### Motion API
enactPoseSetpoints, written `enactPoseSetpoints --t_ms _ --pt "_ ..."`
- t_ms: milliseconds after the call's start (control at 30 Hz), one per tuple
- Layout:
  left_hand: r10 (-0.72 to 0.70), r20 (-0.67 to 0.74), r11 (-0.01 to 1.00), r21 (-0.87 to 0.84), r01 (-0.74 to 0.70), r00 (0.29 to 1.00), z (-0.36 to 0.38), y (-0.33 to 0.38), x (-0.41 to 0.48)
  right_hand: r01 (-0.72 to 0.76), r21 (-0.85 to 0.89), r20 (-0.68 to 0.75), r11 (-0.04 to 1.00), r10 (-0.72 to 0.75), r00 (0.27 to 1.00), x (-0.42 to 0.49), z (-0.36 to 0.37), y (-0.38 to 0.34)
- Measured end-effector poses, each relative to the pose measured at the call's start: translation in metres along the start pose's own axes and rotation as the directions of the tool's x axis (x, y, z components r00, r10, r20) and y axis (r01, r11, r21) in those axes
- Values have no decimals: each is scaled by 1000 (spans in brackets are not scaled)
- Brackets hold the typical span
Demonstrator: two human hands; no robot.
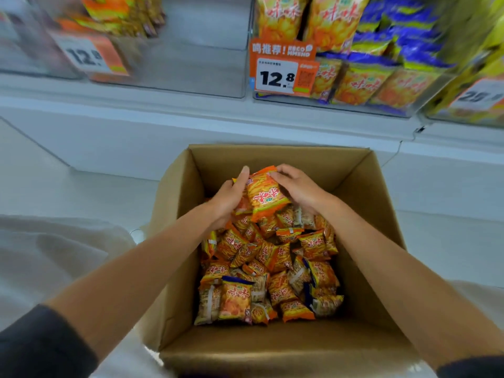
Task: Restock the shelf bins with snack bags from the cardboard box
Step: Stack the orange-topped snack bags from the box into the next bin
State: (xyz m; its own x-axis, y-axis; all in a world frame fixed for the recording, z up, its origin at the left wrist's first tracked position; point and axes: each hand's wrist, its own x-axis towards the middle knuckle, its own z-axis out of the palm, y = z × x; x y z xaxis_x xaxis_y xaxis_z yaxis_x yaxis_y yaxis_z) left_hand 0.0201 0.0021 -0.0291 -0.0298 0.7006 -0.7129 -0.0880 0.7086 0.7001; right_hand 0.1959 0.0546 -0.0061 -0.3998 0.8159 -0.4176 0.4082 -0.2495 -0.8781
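An open cardboard box (354, 170) stands on the floor below the shelf, holding several small orange snack bags (275, 263). Both my hands are inside it at the far end. My left hand (227, 199) and my right hand (298, 186) together hold a bunch of orange snack bags (266, 196), one on each side, fingers curled round them. Above, a clear shelf bin (196, 69) in the middle looks nearly bare. The bin (354, 105) to its right holds orange and blue bags.
Orange price tags reading 12.8 (281, 75) hang on the bin fronts. A bin at the upper left (114, 20) holds orange bags. A white shelf ledge (163, 105) runs under the bins. Pale cloth (54, 255) lies left of the box.
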Motion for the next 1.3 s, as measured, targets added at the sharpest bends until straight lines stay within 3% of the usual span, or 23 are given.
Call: enactPoseSetpoints --t_ms 67,200,367,433,500,567,600,767,867,933,1100,1200,1300 --pt "48 2 996 -81 -48 999 -3 9 -15 46 3 2 999 -46 999 -15 3 -29" --pt "135 -64 972 -184 -145 989 -12 40 -47 26 189 178 982 -60 982 -35 2 -69" --pt "119 98 944 -319 -82 988 -36 77 -82 0 230 249 973 -59 967 -41 2 -122" --pt "134 109 952 -290 -97 985 -45 87 -90 11 110 320 994 -46 946 -42 3 -142" --pt "162 142 979 -144 -142 977 -51 97 -101 87 -146 352 985 -30 935 -43 5 -161" --pt "205 153 975 51 -214 967 -56 103 -111 183 -388 297 903 -65 953 -42 12 -179" --pt "226 149 965 99 -242 963 -60 106 -114 213 -419 248 883 -114 962 -40 15 -186" --pt "278 168 958 -124 -260 946 -93 118 -120 324 -100 -11 941 -326 945 -25 29 -198" --pt "288 153 931 -275 -239 945 -104 123 -119 343 -155 -75 926 -357 931 -17 43 -199" --pt "305 122 921 -289 -260 944 -106 131 -119 366 -140 -54 920 -376 925 -12 53 -205" --pt "403 -61 897 -173 -408 913 -117 167 -118 332 -4 -50 943 -332 942 10 69 -235" --pt "481 -165 857 -118 -502 861 -130 196 -112 237 203 86 950 -258 962 28 72 -255" --pt "638 -246 770 205 -604 730 -145 224 -103 176 288 153 941 -227 962 51 70 -275"
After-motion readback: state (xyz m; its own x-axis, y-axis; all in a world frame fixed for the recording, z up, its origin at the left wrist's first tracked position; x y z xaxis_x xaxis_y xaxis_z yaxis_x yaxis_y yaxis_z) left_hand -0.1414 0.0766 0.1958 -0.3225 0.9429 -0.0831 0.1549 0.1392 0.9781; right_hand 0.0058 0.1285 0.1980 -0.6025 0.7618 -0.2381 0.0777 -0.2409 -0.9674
